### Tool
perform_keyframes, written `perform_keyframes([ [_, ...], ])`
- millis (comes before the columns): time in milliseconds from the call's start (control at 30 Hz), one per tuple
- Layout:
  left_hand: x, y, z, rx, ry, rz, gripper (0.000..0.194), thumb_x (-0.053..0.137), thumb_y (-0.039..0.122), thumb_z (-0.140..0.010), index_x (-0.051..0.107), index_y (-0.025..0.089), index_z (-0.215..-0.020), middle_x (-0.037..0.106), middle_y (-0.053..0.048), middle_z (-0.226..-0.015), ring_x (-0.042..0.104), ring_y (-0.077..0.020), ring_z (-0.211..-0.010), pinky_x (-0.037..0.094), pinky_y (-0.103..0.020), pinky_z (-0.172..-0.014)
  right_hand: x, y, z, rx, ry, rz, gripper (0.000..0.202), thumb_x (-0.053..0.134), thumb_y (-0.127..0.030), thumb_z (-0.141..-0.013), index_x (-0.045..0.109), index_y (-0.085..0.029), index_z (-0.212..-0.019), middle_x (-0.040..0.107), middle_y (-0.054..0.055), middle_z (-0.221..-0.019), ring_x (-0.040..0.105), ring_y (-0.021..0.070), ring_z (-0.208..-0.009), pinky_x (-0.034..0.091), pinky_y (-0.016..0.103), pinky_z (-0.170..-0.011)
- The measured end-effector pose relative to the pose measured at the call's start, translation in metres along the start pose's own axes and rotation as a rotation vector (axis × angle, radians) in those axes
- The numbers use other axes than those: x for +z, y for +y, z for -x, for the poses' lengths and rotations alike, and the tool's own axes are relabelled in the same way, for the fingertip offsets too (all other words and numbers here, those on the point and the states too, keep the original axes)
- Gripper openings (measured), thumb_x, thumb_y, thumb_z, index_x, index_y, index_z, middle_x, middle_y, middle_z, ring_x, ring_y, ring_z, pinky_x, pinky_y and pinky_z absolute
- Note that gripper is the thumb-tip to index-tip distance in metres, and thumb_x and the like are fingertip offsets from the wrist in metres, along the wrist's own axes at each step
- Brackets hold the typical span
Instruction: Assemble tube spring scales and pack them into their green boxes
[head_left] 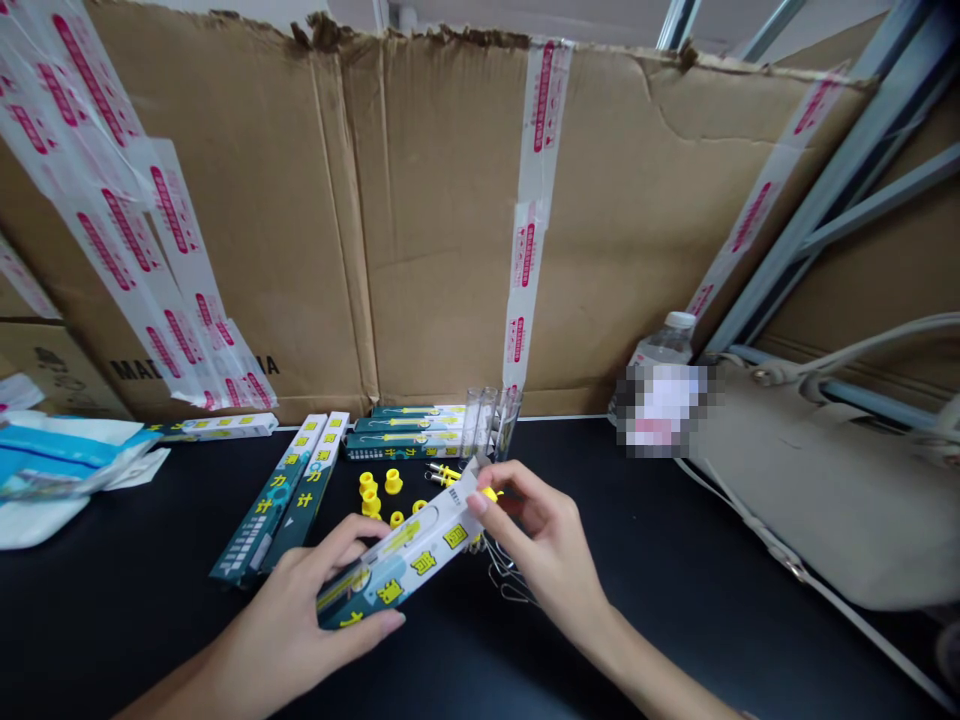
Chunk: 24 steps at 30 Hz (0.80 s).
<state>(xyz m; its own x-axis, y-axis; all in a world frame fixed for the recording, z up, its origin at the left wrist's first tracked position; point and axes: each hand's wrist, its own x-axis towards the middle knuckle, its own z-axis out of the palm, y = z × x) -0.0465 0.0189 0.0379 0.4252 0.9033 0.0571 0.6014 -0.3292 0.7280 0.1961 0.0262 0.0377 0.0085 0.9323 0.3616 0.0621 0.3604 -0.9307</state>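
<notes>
A narrow white and dark green spring scale box [420, 550], printed with yellow characters, is held tilted above the table, its right end higher. My left hand [300, 600] wraps round the lower left part of it. At the raised end, the thumb and fingers of my right hand [544, 535] pinch the box by its end flap. A bit of yellow shows beside those fingers; whether they touch it I cannot tell. Behind the box lie several yellow plastic caps [393, 482] and yellow parts with metal hooks [442, 474]. Wire hooks [514, 585] show below my right hand.
Clear tubes [506, 425] stand upright behind my right hand. Similar boxes lie stacked [405, 440] at the back and side by side [274, 500] at left. A blue-white plastic packet [67, 450], a bottle [664, 350] and a beige bag [817, 480] flank the black table [660, 610], before a cardboard wall [442, 220].
</notes>
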Motion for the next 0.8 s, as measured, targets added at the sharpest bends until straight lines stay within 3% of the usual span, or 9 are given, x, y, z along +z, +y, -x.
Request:
perform_keyframes([
  [67,-0.001,0.0,-0.002,0.005,0.008,0.016,0.039,0.07,0.04,-0.081,0.056,0.029,-0.115,0.076,0.001,-0.102,0.072,-0.0218,-0.092,0.056,-0.027,-0.082,0.004,0.002,0.002,0.006,-0.015,-0.058,0.014,0.071,-0.034,-0.086,0.067,-0.023,-0.094,0.067,0.001,-0.092,0.065,0.0162,-0.083,0.057,0.025,-0.072],
  [200,-0.003,-0.002,-0.006,0.016,-0.029,0.055,0.039,0.069,0.042,-0.083,0.052,0.029,-0.116,0.076,0.003,-0.094,0.073,-0.0194,-0.082,0.057,-0.026,-0.077,0.009,0.008,0.004,-0.019,-0.028,-0.087,0.032,0.07,-0.029,-0.088,0.067,-0.029,-0.119,0.062,0.004,-0.119,0.062,0.0191,-0.104,0.057,0.029,-0.086],
  [267,-0.004,-0.003,-0.007,0.001,-0.044,0.08,0.04,0.068,0.043,-0.084,0.051,0.03,-0.117,0.075,0.004,-0.091,0.071,-0.0171,-0.071,0.057,-0.024,-0.068,0.009,0.01,0.004,-0.001,-0.007,-0.096,0.036,0.07,-0.029,-0.087,0.067,-0.03,-0.123,0.06,0.005,-0.119,0.063,0.0194,-0.104,0.058,0.029,-0.084],
  [400,-0.005,-0.002,-0.006,-0.031,-0.071,0.1,0.041,0.068,0.044,-0.084,0.049,0.03,-0.117,0.074,0.004,-0.089,0.066,-0.0128,-0.056,0.051,-0.017,-0.048,0.01,0.013,0.004,0.119,0.077,-0.165,0.042,0.079,-0.029,-0.078,0.067,-0.028,-0.118,0.068,0.002,-0.095,0.068,0.0183,-0.089,0.06,0.029,-0.078],
  [533,-0.004,-0.002,-0.007,-0.049,-0.088,0.13,0.041,0.068,0.045,-0.084,0.048,0.03,-0.118,0.074,0.004,-0.09,0.066,-0.0126,-0.058,0.05,-0.016,-0.045,0.011,0.012,0.005,0.159,0.034,-0.163,0.024,0.078,-0.034,-0.079,0.071,-0.021,-0.097,0.073,0.005,-0.092,0.068,0.0197,-0.085,0.061,0.03,-0.074],
  [700,-0.004,-0.003,-0.008,-0.077,-0.094,0.155,0.043,0.069,0.045,-0.084,0.047,0.031,-0.118,0.073,0.003,-0.095,0.065,-0.0119,-0.059,0.051,-0.015,-0.046,0.012,0.011,0.006,0.068,-0.026,-0.054,0.02,0.069,-0.036,-0.087,0.071,-0.021,-0.099,0.069,0.005,-0.093,0.066,0.0182,-0.077,0.061,0.028,-0.063],
  [800,-0.004,-0.003,-0.009,-0.088,-0.104,0.161,0.042,0.069,0.044,-0.084,0.047,0.03,-0.117,0.073,0.003,-0.095,0.064,-0.0117,-0.059,0.051,-0.015,-0.046,0.01,0.011,0.007,-0.049,0.011,0.087,0.014,0.067,-0.033,-0.089,0.072,-0.022,-0.095,0.063,0.008,-0.108,0.066,0.0217,-0.094,0.06,0.032,-0.077],
])
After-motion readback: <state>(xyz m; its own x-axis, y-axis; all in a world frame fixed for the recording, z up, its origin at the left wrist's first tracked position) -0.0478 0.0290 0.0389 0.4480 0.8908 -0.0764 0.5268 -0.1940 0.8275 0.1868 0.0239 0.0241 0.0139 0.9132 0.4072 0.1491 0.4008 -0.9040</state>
